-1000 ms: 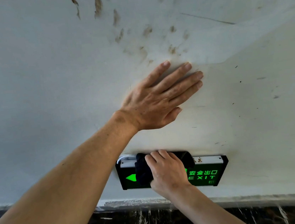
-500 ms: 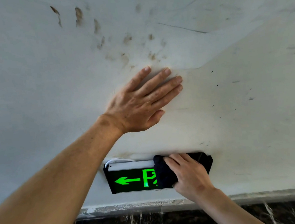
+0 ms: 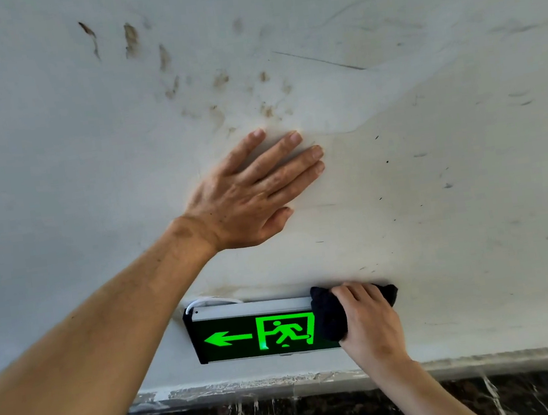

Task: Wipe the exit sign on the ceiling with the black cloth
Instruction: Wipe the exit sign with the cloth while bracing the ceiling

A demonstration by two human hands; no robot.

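Glowing green exit sign [image 3: 247, 334], right hand [image 3: 371, 323] gripping black cloth [image 3: 329, 317], left hand [image 3: 247, 196] flat, fingers spread

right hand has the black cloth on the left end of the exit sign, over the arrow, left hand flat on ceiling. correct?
Not quite. In the head view the right hand presses the black cloth on the right end of the exit sign; the arrow is uncovered. The left hand is flat on the ceiling.

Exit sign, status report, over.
Left hand flat on ceiling, empty. Right hand pressing black cloth on exit sign, right end. Arrow and running figure exposed. Nothing blocking.
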